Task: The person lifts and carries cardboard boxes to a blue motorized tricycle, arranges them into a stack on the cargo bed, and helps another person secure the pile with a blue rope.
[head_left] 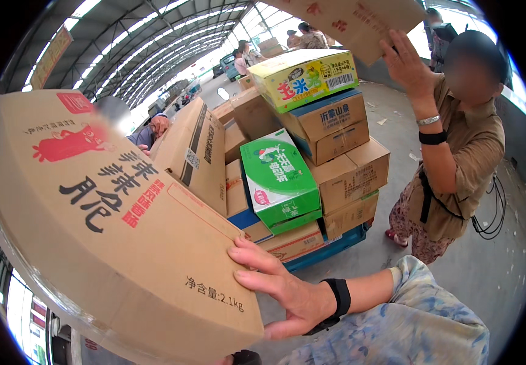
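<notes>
A large brown cardboard carton [129,243] with red and black print fills the left and lower part of the head view, tilted up. Its near side is covered with shiny clear tape. My right hand [284,292], with a black band at the wrist, is closed on the carton's right edge. Its fingers press on the printed face, and the thumb lies lower by the corner. My left hand does not show; the carton hides whatever is behind and under it. A small dark thing at the bottom edge is too little in view to name.
Beyond the carton, a blue cart [330,246] carries stacked cartons, among them a green-and-white box [281,176] and a yellow-green box [305,76]. On the right, a person [470,146] raises a flat carton [360,24]. Another person [153,128] stands behind the stack.
</notes>
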`<act>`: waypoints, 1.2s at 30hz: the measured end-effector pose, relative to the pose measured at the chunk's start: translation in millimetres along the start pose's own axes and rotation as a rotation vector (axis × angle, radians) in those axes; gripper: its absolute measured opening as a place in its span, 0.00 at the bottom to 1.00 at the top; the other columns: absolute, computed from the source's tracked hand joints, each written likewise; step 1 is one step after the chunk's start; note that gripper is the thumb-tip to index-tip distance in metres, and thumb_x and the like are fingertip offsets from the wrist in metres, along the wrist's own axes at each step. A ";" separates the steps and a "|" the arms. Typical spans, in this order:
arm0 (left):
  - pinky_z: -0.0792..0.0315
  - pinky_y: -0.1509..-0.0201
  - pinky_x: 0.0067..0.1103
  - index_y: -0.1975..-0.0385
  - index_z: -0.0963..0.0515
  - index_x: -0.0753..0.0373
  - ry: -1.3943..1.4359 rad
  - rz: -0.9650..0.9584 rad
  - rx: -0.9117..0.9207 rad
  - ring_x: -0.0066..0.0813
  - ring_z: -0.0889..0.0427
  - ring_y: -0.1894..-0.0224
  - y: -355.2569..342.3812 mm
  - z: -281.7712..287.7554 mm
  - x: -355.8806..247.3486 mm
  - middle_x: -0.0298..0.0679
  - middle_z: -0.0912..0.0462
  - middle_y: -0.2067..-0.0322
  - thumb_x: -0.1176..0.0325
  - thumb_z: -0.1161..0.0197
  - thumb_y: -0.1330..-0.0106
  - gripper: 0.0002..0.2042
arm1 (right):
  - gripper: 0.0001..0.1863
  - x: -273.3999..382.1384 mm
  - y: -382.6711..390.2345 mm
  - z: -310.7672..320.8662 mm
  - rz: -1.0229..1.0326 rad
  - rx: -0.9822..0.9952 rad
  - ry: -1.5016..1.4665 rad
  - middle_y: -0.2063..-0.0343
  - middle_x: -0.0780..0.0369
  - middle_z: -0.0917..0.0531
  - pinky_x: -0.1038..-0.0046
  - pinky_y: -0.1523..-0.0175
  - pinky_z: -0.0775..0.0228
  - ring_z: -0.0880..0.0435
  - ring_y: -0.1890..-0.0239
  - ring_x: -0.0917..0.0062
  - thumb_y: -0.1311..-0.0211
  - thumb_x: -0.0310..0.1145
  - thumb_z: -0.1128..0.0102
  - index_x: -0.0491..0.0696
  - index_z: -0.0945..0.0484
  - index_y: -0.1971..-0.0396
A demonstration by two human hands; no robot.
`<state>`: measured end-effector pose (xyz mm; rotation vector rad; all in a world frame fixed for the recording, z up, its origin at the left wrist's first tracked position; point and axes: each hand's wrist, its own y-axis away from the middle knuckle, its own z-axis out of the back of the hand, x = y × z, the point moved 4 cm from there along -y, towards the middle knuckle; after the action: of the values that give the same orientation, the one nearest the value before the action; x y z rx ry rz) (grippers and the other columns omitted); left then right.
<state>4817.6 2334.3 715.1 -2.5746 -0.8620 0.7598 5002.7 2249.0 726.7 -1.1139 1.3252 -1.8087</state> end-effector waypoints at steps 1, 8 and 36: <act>0.49 0.33 0.38 0.35 0.47 0.61 0.010 0.023 0.013 0.42 0.43 0.36 -10.9 12.6 -3.1 0.44 0.45 0.36 0.40 0.63 0.33 0.35 | 0.43 2.5 -0.5 -11.9 0.003 -0.007 -0.002 0.34 0.49 0.51 0.52 0.31 0.65 0.58 0.31 0.51 0.49 0.43 0.38 0.43 0.48 0.36; 0.50 0.32 0.38 0.36 0.46 0.61 0.057 0.022 0.016 0.42 0.44 0.35 -60.7 68.1 -33.4 0.45 0.45 0.36 0.42 0.58 0.33 0.34 | 0.42 12.2 -3.5 -88.1 -0.030 0.013 0.010 0.34 0.49 0.51 0.52 0.31 0.64 0.57 0.31 0.52 0.49 0.40 0.39 0.43 0.48 0.36; 0.49 0.32 0.40 0.37 0.45 0.60 0.141 0.135 0.078 0.39 0.43 0.35 -117.0 99.5 -57.0 0.42 0.44 0.36 0.43 0.59 0.33 0.32 | 0.44 20.6 -11.2 -169.9 -0.072 -0.014 0.098 0.34 0.49 0.52 0.57 0.30 0.64 0.57 0.31 0.55 0.50 0.36 0.38 0.43 0.50 0.35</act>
<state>4668.1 2400.9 709.2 -2.6005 -0.6093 0.6264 4841.4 2306.9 719.4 -1.1060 1.3722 -1.9308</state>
